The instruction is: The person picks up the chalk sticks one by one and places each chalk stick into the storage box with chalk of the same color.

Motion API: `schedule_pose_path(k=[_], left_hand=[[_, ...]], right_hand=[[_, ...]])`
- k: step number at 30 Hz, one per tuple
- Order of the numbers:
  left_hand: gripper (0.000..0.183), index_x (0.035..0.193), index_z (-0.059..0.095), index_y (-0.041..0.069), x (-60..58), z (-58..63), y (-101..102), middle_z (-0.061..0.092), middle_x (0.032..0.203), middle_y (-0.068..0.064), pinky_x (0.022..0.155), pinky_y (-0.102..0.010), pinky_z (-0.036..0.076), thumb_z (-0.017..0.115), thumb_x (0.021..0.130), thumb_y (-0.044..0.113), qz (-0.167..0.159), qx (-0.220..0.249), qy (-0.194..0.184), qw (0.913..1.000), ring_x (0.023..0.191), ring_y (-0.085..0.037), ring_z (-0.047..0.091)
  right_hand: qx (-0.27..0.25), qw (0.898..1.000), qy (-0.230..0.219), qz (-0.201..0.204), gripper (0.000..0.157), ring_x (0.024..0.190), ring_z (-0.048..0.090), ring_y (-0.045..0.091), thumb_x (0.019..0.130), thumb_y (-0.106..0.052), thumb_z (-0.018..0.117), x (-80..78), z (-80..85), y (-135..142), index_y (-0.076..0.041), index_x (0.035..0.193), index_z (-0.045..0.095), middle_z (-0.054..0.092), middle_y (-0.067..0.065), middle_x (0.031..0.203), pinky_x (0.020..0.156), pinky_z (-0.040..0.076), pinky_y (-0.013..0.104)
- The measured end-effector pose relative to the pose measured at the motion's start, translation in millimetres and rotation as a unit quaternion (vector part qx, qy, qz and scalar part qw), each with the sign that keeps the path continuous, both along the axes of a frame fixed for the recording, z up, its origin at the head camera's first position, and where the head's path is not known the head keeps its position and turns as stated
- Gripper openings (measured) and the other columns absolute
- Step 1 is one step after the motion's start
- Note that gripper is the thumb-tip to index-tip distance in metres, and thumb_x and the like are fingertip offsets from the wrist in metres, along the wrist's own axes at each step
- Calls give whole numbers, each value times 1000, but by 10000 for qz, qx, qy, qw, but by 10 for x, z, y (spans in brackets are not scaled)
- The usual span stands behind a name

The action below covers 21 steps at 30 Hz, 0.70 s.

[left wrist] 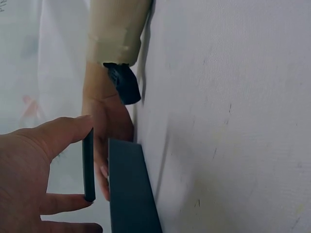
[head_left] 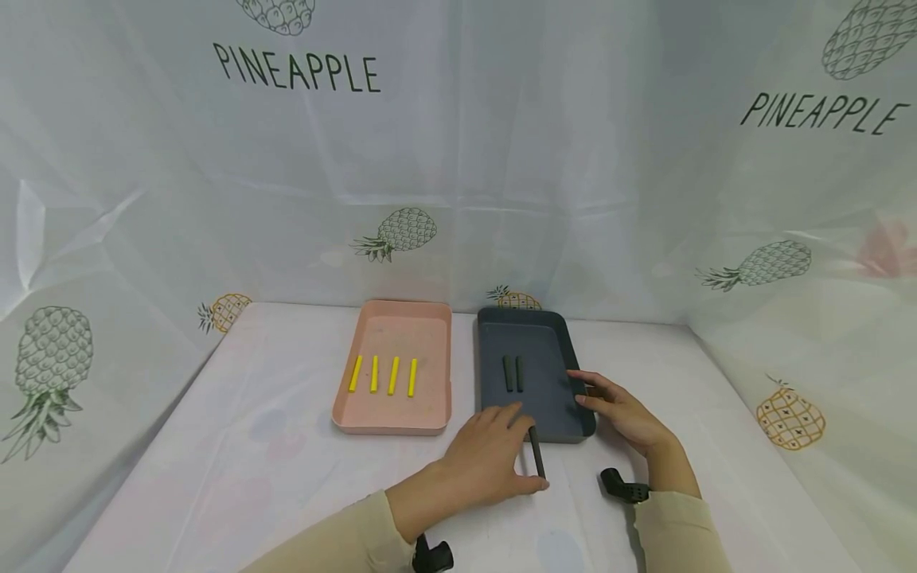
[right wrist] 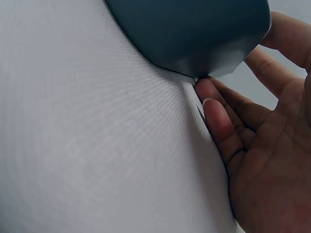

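Observation:
My left hand (head_left: 487,454) pinches a thin black stick (head_left: 536,454) by its two ends, thumb at one and a finger at the other. The stick is above the near edge of a dark grey tray (head_left: 494,330). Inside that tray, two more black sticks (head_left: 513,374) lie side by side. My right hand (head_left: 630,418) holds the tray's right side near the front corner, with fingertips over the rim. In the right wrist view, other fingers (right wrist: 218,121) are curled low against the tray's outer wall (right wrist: 194,39).
A pink tray (head_left: 404,326) stands left of the grey one, with several yellow sticks (head_left: 393,376) in a row. The white tablecloth (head_left: 236,446) covers the table. A pineapple-print curtain (head_left: 530,159) hangs behind and at the sides.

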<state>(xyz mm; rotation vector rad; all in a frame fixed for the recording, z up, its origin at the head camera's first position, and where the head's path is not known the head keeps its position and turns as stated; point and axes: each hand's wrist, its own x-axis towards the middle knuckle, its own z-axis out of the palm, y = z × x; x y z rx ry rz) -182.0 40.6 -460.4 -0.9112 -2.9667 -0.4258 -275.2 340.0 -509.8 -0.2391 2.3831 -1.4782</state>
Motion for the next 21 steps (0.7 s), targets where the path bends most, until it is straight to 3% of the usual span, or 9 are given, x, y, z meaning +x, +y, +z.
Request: schedule_pose_path(k=[21], left_hand=[[82, 146, 57, 17, -169, 34, -8, 52, 156, -7, 113, -44, 49, 69, 86, 72, 5, -39, 192, 9998, 140, -28, 53]], right_hand=[[33, 10000, -29, -23, 58, 156, 23, 46, 103, -36, 63, -2, 25, -18, -23, 157, 45, 29, 15, 169, 123, 19, 73]])
